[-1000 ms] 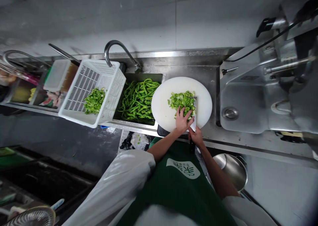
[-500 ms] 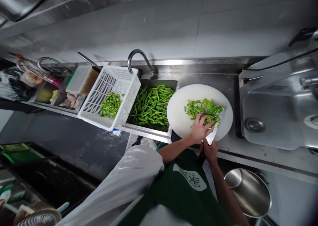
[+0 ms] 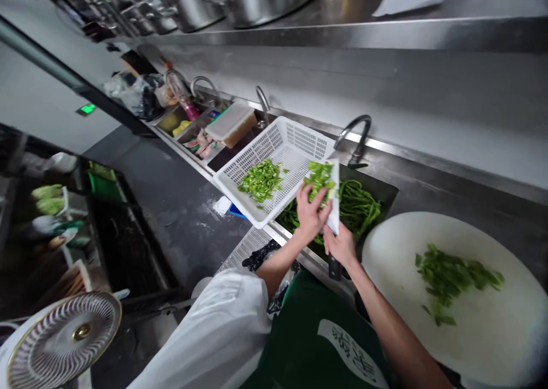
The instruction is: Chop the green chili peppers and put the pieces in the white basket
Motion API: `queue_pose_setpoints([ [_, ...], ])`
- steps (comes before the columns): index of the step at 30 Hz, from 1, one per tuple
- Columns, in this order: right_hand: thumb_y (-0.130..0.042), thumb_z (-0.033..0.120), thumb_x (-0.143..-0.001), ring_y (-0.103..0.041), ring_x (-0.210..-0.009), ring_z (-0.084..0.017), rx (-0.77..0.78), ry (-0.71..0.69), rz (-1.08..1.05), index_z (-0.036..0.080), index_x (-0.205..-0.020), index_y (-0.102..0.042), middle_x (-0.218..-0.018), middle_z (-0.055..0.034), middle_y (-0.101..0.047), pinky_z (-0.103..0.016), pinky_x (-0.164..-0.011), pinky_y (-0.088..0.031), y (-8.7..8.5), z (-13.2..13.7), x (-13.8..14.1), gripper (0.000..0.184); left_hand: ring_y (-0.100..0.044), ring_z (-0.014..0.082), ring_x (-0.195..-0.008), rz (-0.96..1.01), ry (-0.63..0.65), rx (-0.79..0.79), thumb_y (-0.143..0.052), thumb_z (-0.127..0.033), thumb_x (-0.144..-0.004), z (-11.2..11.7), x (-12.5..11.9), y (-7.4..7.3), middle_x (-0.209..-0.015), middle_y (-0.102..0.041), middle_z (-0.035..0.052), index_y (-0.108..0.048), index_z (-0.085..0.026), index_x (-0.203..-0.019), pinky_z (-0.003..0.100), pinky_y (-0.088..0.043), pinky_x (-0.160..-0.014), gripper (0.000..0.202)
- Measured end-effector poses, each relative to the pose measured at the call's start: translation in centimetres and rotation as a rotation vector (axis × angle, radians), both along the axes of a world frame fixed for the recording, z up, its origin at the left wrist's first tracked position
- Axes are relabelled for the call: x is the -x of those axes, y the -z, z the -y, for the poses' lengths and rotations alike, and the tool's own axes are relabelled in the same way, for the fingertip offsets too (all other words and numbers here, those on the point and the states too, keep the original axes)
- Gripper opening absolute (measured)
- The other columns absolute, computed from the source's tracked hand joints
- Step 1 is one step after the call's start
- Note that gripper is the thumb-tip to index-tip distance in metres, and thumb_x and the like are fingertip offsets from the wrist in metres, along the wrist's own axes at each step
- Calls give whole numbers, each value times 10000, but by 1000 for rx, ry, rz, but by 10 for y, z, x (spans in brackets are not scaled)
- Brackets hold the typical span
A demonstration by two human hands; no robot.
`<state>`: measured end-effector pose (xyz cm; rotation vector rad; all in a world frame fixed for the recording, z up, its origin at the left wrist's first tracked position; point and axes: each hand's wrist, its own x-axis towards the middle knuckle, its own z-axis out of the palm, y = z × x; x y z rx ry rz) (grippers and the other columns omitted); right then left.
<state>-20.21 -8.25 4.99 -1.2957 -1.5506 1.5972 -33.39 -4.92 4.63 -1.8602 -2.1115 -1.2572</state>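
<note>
My right hand (image 3: 341, 245) grips the dark handle of a cleaver (image 3: 335, 203), its broad blade pointing away from me. A heap of chopped green peppers (image 3: 319, 174) rides on the blade. Over that heap, my left hand (image 3: 311, 211) curls its fingers and presses the pieces against the metal. Both hands are at the right side of a white perforated basket (image 3: 234, 193), where a pile of cut peppers (image 3: 262, 181) lies. Beneath the cleaver, long whole green peppers (image 3: 362, 206) fill a sink, partly hidden by my hands. More chopped pieces (image 3: 449, 278) lie on the round white cutting board (image 3: 394, 275).
A curved faucet (image 3: 362, 135) rises behind the pepper sink. Left of the basket stand a lidded tub (image 3: 231, 124) and further sinks. Overhead runs a steel shelf (image 3: 385, 35) with large pots. A round fan (image 3: 64, 343) is at lower left.
Both hands have moved left from the cutting board to the basket's edge, carrying chopped peppers on the cleaver. Part of the chopped pile stayed on the board. My view has turned left.
</note>
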Motion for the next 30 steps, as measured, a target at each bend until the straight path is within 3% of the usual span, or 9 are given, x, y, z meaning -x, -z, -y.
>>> queue_pose_setpoints([
  [3, -583, 410, -954, -462, -338, -107, -38, -155, 59, 272, -793, -424, -445, 80, -480, -211, -369, -360, -12, -43, 81, 265, -427, 327, -1462, 79, -287, -15, -599, -433, -1009, -26, 94, 6, -1480, -473, 162, -694, -227, -1332, 538, -373, -1246, 395],
  [6, -634, 342, -916, -456, -320, -92, -44, -178, 122, 261, -787, -428, -450, 95, -479, -185, -347, -306, -11, -63, 117, 255, -470, 295, -1443, 159, -384, 210, -607, -328, -991, -48, 174, 15, -1514, -456, 195, -674, -149, -1343, 456, -407, -1221, 401],
  [9, -614, 419, -915, -458, -319, -106, -9, -136, 159, 266, -801, -421, -443, 102, -458, -196, -331, -315, -4, -60, 93, 272, -530, 316, -1393, 221, -468, 508, -687, -227, -891, -56, 229, 18, -1508, -503, 199, -668, -134, -1320, 465, -457, -1168, 439],
  [13, -594, 695, -867, -470, -343, -139, 45, 22, 94, 271, -801, -457, -480, 65, -493, -265, -338, -393, -1, -22, -14, 451, -587, 288, -1316, 215, -473, 552, -608, -177, -903, -57, 245, 14, -1407, -602, 193, -666, -107, -1262, 440, -446, -1169, 371],
  [17, -583, 828, -821, -536, -404, -175, -23, 354, 344, 282, -645, -458, -460, -8, -533, -306, -434, -493, -2, 48, -146, 587, -645, 224, -1184, 123, -164, 205, -436, -208, -991, -53, 175, 21, -1203, -700, 120, -680, -174, -1184, 396, -510, -1099, 313],
  [19, -600, 838, -805, -541, -403, -183, 52, 573, 474, 282, -649, -470, -465, -21, -558, -310, -423, -482, 1, 90, -203, 592, -667, 217, -1132, 109, 154, 125, -409, -272, -1023, -42, 109, 33, -1126, -714, 102, -691, -202, -1158, 398, -546, -1053, 320],
  [23, -699, 847, -692, -494, -357, -181, 240, 985, 403, 300, -682, -394, -435, 10, -532, -312, -361, -415, 18, 174, -281, 627, -669, 195, -1173, 102, 832, 241, -415, -366, -1048, -23, -34, 67, -1206, -692, 99, -695, -243, -1246, 362, -555, -1063, 365],
  [26, -680, 855, -669, -521, -362, -203, 331, 1074, 482, 298, -640, -414, -431, -17, -552, -336, -380, -445, 34, 226, -315, 617, -588, 218, -1351, 71, 998, 359, -487, -422, -1027, -34, -126, 90, -1404, -614, 128, -615, -229, -1406, 381, -493, -1166, 444],
  [30, -588, 849, -734, -540, -358, -251, 381, 1017, 537, 323, -559, -434, -405, -49, -548, -386, -397, -466, 55, 269, -335, 576, -318, 330, -1578, -93, 1084, 526, -694, -585, -902, -63, -229, 112, -1681, -331, 190, -428, -181, -1587, 480, -368, -1263, 839],
])
